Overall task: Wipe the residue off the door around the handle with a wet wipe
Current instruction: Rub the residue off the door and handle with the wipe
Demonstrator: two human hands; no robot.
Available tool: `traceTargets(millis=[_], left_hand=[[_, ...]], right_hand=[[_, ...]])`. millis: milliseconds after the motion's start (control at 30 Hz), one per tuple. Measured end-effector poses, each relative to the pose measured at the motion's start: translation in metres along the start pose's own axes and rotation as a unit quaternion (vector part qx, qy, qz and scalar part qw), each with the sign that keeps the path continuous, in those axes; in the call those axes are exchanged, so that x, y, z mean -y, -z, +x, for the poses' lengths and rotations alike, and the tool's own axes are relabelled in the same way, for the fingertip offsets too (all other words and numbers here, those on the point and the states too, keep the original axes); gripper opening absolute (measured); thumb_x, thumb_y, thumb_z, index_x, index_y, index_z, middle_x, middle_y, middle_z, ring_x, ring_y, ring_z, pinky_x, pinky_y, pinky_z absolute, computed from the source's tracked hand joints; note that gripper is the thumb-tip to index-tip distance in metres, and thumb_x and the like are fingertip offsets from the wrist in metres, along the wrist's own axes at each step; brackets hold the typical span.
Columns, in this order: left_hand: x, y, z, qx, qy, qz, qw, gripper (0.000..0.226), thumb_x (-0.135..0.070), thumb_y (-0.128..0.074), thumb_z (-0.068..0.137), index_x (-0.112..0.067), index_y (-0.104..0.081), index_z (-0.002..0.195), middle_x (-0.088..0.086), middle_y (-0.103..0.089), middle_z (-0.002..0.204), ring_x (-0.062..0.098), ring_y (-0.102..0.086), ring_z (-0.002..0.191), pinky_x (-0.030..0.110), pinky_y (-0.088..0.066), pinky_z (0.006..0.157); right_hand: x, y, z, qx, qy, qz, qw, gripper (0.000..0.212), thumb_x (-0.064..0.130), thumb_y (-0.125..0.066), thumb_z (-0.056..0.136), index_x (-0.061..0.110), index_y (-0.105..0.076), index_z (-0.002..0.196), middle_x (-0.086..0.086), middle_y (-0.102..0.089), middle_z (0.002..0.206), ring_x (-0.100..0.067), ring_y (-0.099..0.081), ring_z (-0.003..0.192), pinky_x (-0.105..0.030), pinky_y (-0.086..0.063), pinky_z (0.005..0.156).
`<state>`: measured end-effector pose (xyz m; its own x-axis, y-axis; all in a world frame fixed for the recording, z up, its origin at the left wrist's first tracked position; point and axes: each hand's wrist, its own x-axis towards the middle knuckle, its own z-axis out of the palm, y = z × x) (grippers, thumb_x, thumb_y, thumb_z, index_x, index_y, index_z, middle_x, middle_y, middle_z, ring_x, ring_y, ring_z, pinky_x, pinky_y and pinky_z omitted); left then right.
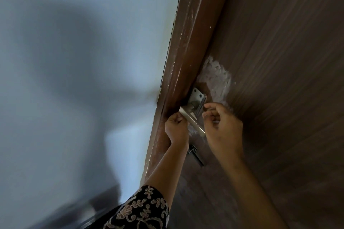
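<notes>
A brown wood-grain door (279,61) fills the right side. Its silver lever handle (193,122) and screw plate (197,95) sit next to the door's edge. A smeared white residue patch (216,80) lies on the door just above the plate, and a smaller white smear (192,132) shows under the lever. My left hand (176,130) is curled at the lever's free end and grips it. Beside the lever's base, my right hand (221,126) has its fingers curled in against the door. No wipe is clearly visible; a small pale spot shows between the right fingers.
A reddish-brown door frame (188,52) with white scuffs runs beside the door edge. A pale wall (74,61) with a blurred shadow fills the left. A dark latch fitting (193,151) sits below the handle. My patterned sleeve (143,210) is at the bottom.
</notes>
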<state>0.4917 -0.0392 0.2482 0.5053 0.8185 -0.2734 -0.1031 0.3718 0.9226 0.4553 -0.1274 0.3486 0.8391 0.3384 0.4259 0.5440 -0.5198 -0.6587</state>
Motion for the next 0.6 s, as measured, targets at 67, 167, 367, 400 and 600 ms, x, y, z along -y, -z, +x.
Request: traceTargets(millis=[67, 167, 367, 400, 600], left_hand=[[0.004, 0.0, -0.004, 0.004, 0.01, -0.008, 1.0, 0.025, 0.007, -0.047, 0.084, -0.005, -0.067, 0.075, -0.002, -0.055, 0.06, 0.008, -0.048, 0.054, 0.019, -0.044, 0.057], [0.005, -0.003, -0.009, 0.023, 0.023, -0.027, 0.999, 0.026, 0.01, -0.046, 0.081, -0.007, -0.063, 0.073, -0.002, -0.054, 0.057, 0.009, -0.049, 0.05, 0.016, -0.042, 0.046], [0.003, -0.009, -0.013, -0.011, 0.032, -0.068, 0.997, 0.016, 0.01, -0.046, 0.081, 0.009, -0.063, 0.081, -0.001, -0.051, 0.056, 0.01, -0.046, 0.049, 0.014, -0.038, 0.042], [0.004, -0.009, -0.012, -0.012, 0.027, -0.063, 0.998, 0.016, 0.008, -0.048, 0.082, 0.009, -0.064, 0.085, -0.001, -0.054, 0.06, 0.011, -0.049, 0.053, 0.015, -0.04, 0.045], [0.01, 0.0, -0.001, 0.037, -0.013, -0.035, 0.999, 0.023, 0.009, -0.052, 0.083, -0.008, -0.068, 0.083, 0.004, -0.066, 0.074, 0.014, -0.06, 0.064, 0.027, -0.05, 0.062]], right_hand=[[0.001, 0.0, 0.0, -0.001, 0.001, -0.001, 1.0, 0.023, 0.008, -0.057, 0.089, 0.017, -0.063, 0.109, 0.01, -0.061, 0.089, 0.01, -0.054, 0.075, 0.002, -0.042, 0.061], [0.004, 0.002, 0.0, 0.002, -0.001, 0.0, 1.0, 0.02, 0.009, -0.057, 0.089, 0.017, -0.064, 0.106, 0.012, -0.061, 0.085, 0.009, -0.056, 0.073, 0.001, -0.043, 0.062], [0.008, 0.012, -0.001, 0.002, 0.011, -0.007, 1.0, 0.018, 0.01, -0.058, 0.089, 0.016, -0.065, 0.104, 0.012, -0.06, 0.085, 0.011, -0.054, 0.072, 0.002, -0.041, 0.06], [0.007, 0.014, -0.002, 0.004, 0.012, -0.008, 1.0, 0.018, 0.01, -0.058, 0.089, 0.017, -0.065, 0.104, 0.013, -0.06, 0.085, 0.011, -0.055, 0.072, 0.001, -0.041, 0.06], [0.003, 0.014, -0.007, 0.01, 0.007, -0.004, 1.0, 0.016, 0.01, -0.057, 0.089, 0.017, -0.066, 0.101, 0.016, -0.06, 0.081, 0.007, -0.058, 0.073, -0.001, -0.044, 0.061]])
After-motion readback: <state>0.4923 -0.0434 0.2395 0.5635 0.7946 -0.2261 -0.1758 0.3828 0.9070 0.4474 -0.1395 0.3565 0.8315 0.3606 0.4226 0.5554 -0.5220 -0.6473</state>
